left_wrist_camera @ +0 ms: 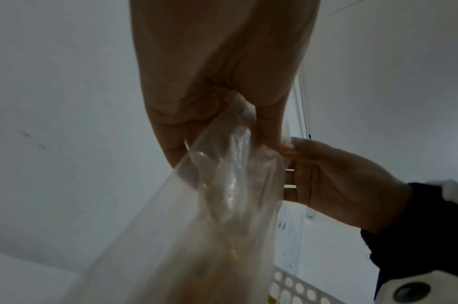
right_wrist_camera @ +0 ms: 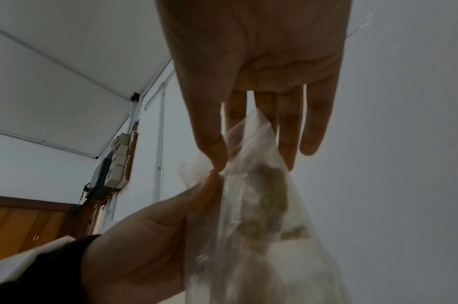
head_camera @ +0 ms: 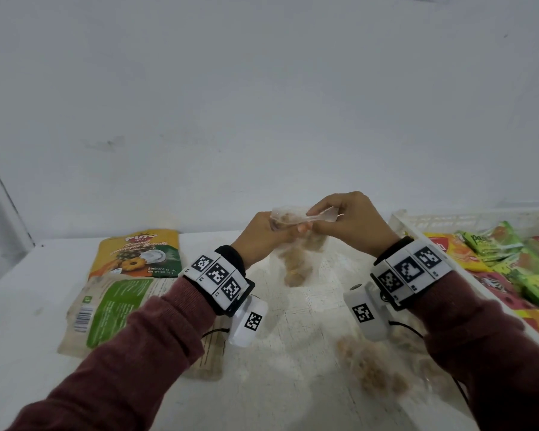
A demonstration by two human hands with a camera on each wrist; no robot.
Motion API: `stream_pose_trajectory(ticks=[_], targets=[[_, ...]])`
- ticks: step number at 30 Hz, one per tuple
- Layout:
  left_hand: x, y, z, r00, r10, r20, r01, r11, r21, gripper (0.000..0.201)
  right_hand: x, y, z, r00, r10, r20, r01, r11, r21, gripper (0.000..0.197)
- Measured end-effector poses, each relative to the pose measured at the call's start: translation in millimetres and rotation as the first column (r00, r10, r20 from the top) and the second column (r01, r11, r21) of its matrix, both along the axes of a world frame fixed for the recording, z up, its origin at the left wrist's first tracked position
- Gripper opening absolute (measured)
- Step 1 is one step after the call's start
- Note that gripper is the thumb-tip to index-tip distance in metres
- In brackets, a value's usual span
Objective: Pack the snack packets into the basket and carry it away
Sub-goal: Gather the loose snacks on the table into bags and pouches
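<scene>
A clear plastic bag of brown snack pieces (head_camera: 297, 259) hangs over the middle of the white table. Both hands hold it by its top edge. My left hand (head_camera: 271, 231) pinches the left part of the bag's mouth (left_wrist_camera: 238, 127). My right hand (head_camera: 339, 222) pinches the right part between thumb and fingers (right_wrist_camera: 251, 144). The white perforated basket (head_camera: 467, 217) stands at the right with several green, yellow and red snack packets (head_camera: 517, 262) inside. A yellow pineapple biscuit packet (head_camera: 137, 253) and a beige and green packet (head_camera: 106, 309) lie on the left.
Another clear bag of brown snacks (head_camera: 374, 368) lies near the front under my right forearm. A small clear packet (head_camera: 209, 359) lies under my left wrist. A bare white wall (head_camera: 262, 104) rises behind the table.
</scene>
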State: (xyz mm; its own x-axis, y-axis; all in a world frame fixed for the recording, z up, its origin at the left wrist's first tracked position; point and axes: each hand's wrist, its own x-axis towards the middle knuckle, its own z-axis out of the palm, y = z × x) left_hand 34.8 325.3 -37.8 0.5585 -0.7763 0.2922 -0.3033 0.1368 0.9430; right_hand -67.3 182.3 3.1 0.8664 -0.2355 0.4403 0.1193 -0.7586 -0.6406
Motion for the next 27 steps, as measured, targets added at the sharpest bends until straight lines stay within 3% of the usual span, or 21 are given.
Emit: stream_pose_trajectory(ticks=[2, 7, 11, 16, 20, 27], targets=[[1, 1, 0, 1.000, -0.001, -0.003, 0.001, 1.000, 0.001, 0.013, -2, 1, 1, 0.998, 0.063, 0.002, -0.063, 0.998, -0.017, 0.015], [0, 6, 3, 1.000, -0.015, 0.019, 0.015, 0.999, 0.039, 0.045, -2, 5, 3, 0.986, 0.157, -0.062, -0.164, 0.978, -0.132, 0.015], [-3, 12, 7, 0.998, -0.053, 0.040, 0.051, 0.997, 0.050, 0.022, 2, 7, 4, 0.977, 0.153, -0.150, -0.184, 0.958, -0.221, 0.019], [-7, 16, 6, 0.998, -0.059, 0.018, 0.057, 0.996, 0.072, 0.022, 2, 11, 3, 0.969, 0.153, -0.196, -0.199, 0.950, -0.242, 0.020], [-7, 18, 8, 0.999, -0.030, 0.016, 0.028, 0.993, 0.113, 0.006, -1, 12, 1, 0.990, 0.133, -0.036, -0.137, 0.981, -0.140, 0.008], [-10, 22, 12, 0.999, 0.034, 0.038, -0.037, 0.997, 0.063, 0.018, -7, 15, 0, 0.980, 0.185, 0.078, -0.189, 0.981, 0.048, 0.006]])
